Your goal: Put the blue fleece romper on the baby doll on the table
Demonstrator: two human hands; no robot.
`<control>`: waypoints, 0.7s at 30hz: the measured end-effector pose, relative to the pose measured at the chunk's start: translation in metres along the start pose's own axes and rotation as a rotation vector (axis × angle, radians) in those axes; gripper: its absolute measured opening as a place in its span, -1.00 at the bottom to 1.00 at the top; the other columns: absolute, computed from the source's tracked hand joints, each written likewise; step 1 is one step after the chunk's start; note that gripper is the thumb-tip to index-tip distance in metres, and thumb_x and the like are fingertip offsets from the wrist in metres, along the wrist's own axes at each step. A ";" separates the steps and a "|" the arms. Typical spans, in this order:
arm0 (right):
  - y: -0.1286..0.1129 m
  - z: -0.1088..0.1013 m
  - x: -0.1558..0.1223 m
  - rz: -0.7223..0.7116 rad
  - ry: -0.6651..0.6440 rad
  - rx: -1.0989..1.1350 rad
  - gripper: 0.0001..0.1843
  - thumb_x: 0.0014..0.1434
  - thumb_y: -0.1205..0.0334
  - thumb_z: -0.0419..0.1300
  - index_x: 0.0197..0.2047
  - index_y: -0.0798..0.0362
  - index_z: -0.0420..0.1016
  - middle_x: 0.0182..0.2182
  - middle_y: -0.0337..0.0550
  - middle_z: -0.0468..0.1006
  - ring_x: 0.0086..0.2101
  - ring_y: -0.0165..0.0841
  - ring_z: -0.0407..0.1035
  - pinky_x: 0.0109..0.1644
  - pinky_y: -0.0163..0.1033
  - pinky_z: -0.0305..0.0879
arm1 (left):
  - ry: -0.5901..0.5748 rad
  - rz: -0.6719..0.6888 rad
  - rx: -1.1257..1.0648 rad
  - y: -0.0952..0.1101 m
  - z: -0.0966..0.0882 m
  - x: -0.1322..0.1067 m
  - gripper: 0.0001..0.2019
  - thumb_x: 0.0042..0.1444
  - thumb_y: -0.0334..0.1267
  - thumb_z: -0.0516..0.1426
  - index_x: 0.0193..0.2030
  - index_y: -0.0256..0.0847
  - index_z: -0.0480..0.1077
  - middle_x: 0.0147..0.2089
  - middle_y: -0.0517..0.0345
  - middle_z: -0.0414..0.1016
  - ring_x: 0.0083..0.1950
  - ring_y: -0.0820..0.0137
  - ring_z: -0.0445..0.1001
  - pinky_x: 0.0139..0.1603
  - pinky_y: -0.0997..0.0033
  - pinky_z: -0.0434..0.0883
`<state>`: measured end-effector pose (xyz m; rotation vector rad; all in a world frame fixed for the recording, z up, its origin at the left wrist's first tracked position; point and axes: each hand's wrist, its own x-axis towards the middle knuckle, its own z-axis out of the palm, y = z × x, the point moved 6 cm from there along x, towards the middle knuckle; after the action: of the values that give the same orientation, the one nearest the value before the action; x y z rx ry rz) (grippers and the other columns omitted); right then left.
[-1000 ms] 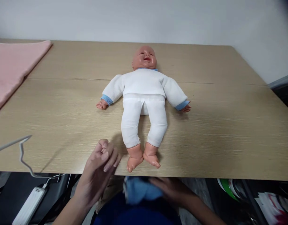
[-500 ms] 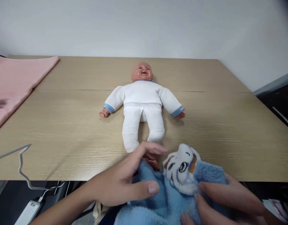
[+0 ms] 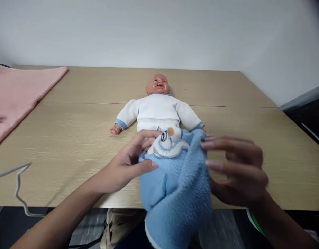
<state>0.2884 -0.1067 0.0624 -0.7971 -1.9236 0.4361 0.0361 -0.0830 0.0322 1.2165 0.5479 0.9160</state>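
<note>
A blue fleece garment (image 3: pixel 180 193), embroidered with a white animal face, hangs bunched over the table's front edge. My left hand (image 3: pixel 130 162) grips its upper left side, thumb in front and fingers partly behind. At the right edge of the fleece is my right hand (image 3: pixel 239 166), slightly blurred. Its fingers are apart, and the fingertips touch or nearly touch the cloth. Beyond the garment a baby doll (image 3: pixel 158 105) in white clothes with blue cuffs lies on its back. The garment hides the doll's legs.
A pink cloth (image 3: pixel 21 93) lies at the left of the wooden table (image 3: pixel 79 138). A bent white wire or rod (image 3: pixel 18 176) sticks up at the front left. Dark equipment (image 3: pixel 307 110) stands at the right, against the pale wall.
Both hands have risen with the blue garment, which now covers the doll's legs. The embroidered face has turned. My right hand has moved from gripping the cloth to its right edge, fingers spread.
</note>
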 end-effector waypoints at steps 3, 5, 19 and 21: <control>0.025 0.001 0.009 0.094 0.040 0.113 -0.30 0.44 0.17 0.40 0.55 -0.41 0.42 0.47 -0.12 0.47 0.43 0.03 0.41 0.50 0.30 0.49 | 0.067 0.113 0.050 0.012 -0.011 0.010 -0.64 0.45 -0.28 0.37 0.30 0.08 0.52 0.11 0.14 0.68 0.02 0.38 0.61 0.05 0.48 0.47; 0.035 0.008 0.015 0.267 -0.016 0.289 -0.38 0.57 -0.02 0.24 0.61 -0.36 0.33 0.55 -0.15 0.40 0.51 0.02 0.32 0.56 0.28 0.43 | 0.121 0.164 0.097 0.016 -0.017 0.015 -0.61 0.43 -0.33 0.37 0.31 0.08 0.50 0.12 0.14 0.67 0.02 0.38 0.60 0.04 0.48 0.47; 0.044 0.025 0.092 0.282 -0.105 0.352 -0.71 0.32 0.05 0.57 -0.04 -0.09 0.61 -0.22 -0.25 0.61 -0.28 -0.30 0.52 -0.22 -0.20 0.56 | 0.249 0.341 0.324 0.037 -0.034 0.036 -0.23 0.05 -0.54 0.54 0.39 0.02 0.55 0.19 0.04 0.52 0.07 0.28 0.53 0.12 0.37 0.59; 0.039 0.019 0.104 0.139 -0.074 0.260 -0.75 0.35 0.16 0.53 -0.01 -0.11 0.58 -0.15 -0.22 0.62 -0.17 -0.25 0.55 -0.08 -0.13 0.60 | 0.229 0.337 0.244 0.040 -0.041 0.046 -0.13 -0.01 -0.57 0.57 0.42 0.08 0.52 0.24 0.05 0.51 0.14 0.26 0.56 0.17 0.36 0.63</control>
<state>0.2524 -0.0057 0.0972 -0.7531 -1.8369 0.7933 0.0166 -0.0193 0.0630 1.4616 0.6630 1.3139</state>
